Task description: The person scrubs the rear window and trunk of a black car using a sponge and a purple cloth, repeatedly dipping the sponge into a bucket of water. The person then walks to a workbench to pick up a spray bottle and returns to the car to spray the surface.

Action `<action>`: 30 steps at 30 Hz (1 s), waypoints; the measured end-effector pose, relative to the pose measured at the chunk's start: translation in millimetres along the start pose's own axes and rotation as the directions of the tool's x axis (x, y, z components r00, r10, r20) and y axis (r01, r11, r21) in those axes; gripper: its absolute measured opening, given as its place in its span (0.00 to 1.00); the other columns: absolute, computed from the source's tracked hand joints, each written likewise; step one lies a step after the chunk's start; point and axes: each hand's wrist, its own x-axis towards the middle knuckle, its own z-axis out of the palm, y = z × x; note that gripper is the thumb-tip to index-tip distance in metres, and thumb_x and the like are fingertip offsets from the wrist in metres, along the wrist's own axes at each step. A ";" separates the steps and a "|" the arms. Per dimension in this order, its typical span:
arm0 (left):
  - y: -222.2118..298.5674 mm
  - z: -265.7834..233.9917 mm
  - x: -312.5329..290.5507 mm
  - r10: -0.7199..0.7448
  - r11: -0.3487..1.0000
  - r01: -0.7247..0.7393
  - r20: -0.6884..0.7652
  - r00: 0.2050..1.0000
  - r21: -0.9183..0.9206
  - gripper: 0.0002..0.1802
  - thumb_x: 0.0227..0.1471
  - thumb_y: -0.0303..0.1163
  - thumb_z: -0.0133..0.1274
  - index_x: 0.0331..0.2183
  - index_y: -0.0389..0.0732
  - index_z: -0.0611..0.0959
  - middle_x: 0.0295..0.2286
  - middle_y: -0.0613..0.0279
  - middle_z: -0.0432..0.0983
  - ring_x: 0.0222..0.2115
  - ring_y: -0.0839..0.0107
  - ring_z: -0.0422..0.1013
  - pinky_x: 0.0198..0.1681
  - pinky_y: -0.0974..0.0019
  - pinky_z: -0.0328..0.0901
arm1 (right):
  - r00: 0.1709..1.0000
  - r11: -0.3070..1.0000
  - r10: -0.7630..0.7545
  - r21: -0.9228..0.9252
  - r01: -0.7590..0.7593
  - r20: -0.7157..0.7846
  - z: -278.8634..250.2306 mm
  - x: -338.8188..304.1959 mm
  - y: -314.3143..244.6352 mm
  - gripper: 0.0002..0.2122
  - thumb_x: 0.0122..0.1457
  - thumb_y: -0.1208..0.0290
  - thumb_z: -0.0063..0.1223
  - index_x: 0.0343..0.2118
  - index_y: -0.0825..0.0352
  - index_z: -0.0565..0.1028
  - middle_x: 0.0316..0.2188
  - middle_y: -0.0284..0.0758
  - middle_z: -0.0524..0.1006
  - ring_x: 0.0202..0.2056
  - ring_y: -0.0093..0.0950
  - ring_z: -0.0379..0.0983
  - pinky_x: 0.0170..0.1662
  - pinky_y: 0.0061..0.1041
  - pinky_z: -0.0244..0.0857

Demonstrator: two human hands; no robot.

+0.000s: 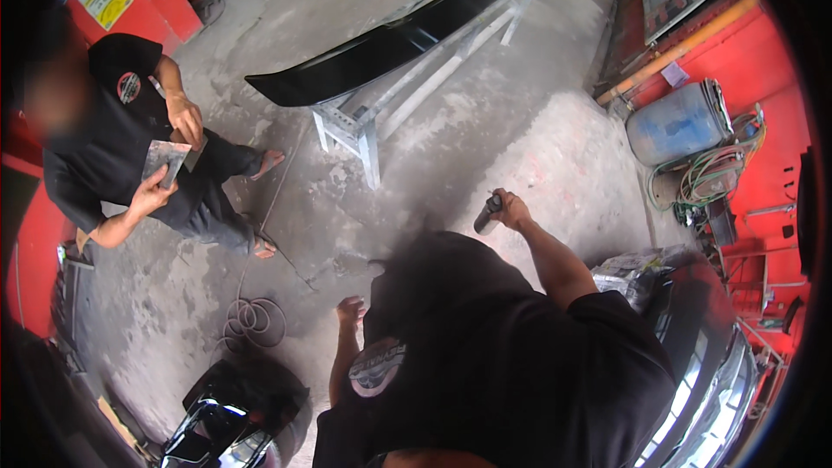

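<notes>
My right hand (513, 211) is closed around a short dark cylinder (488, 215), held out in front of my body above the pale floor. I cannot make out exactly what kind of thing it is. Low at my left side hangs my left hand (350, 310), its fingers loosely extended; nothing shows in it. Across the floor from me stands a person (91, 147) in a dark shirt. One of that person's hands carries a flat grey plate (166, 160), and the other is just above it. A long glossy black car panel (381, 48) rests on a metal stand (368, 134) ahead.
A coiled hose (254, 322) lies on the floor at left, near a glossy black part (238, 412). Close on my right is a dark vehicle (698, 329), partly covered in plastic. A blue drum (678, 124) and tangled hoses (715, 173) stand along the red wall.
</notes>
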 end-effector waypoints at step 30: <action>-7.8 11.5 -26.0 0.064 0.954 -0.113 -0.181 0.981 -0.279 0.15 0.51 0.27 0.62 0.44 0.44 0.85 0.27 0.60 0.81 0.22 0.67 0.76 0.21 0.62 0.70 | 0.993 0.993 -0.119 0.019 0.119 -0.010 7.8 28.3 -10.7 0.34 0.43 0.66 0.76 0.55 0.57 0.70 0.44 0.44 0.80 0.48 0.44 0.77 0.52 0.39 0.72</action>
